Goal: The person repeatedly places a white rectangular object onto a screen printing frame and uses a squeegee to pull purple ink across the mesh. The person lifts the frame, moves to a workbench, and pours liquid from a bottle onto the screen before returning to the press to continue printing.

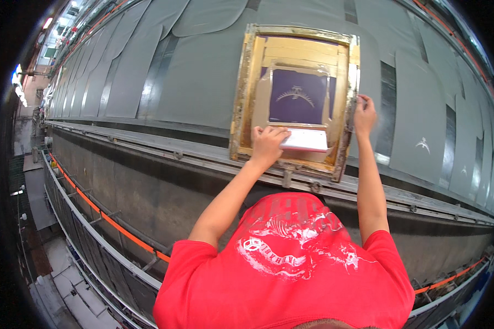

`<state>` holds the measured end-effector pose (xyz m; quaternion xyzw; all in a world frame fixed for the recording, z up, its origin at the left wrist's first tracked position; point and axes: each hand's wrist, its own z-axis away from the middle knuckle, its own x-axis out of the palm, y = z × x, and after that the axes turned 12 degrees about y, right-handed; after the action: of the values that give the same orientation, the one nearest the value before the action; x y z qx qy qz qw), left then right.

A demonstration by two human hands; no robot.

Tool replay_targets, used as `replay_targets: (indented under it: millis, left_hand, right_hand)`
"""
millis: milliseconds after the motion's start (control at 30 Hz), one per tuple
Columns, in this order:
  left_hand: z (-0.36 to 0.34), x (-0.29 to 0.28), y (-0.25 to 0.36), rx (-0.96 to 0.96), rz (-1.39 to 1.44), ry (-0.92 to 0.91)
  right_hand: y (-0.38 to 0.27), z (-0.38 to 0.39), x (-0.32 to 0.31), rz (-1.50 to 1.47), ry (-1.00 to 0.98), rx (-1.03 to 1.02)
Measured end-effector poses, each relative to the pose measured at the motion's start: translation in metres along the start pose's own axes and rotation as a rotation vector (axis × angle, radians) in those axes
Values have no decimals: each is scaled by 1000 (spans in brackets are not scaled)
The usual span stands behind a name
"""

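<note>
On the long table covered in grey sheets (203,71) lies 1 worn, gold-toned rectangular frame (243,82), dark purple panel (296,98) inside, your left hand (268,147) grips a flat white rectangular bar (307,140), your right hand (365,116) curls at the frame's right edge, grasp unclear.

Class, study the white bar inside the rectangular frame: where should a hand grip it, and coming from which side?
Probably across the narrow width of the white bar, near its middle, from the person's side: it is long, lies crosswise, and one long edge faces the person. The left hand already covers its left end.
</note>
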<state>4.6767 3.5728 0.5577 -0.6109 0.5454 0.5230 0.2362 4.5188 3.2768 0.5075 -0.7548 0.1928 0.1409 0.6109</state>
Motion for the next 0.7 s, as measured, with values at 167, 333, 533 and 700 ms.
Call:
replay_targets:
  millis: [167,333,533,700]
  left_hand:
    - [1,-77,-126,100,-26,-139]
    - [10,-87,-153,-72,-27,-153]
    - [25,-96,-173,-493,12,130]
    - [17,-89,-189,-589,-76,238]
  right_hand:
    - [-76,91,103,-176,-71,69]
    - [-75,101,120,-206,-53,42]
    - [-86,109,117,-148,-147,145]
    - [-83,111,124,-138,-151,165]
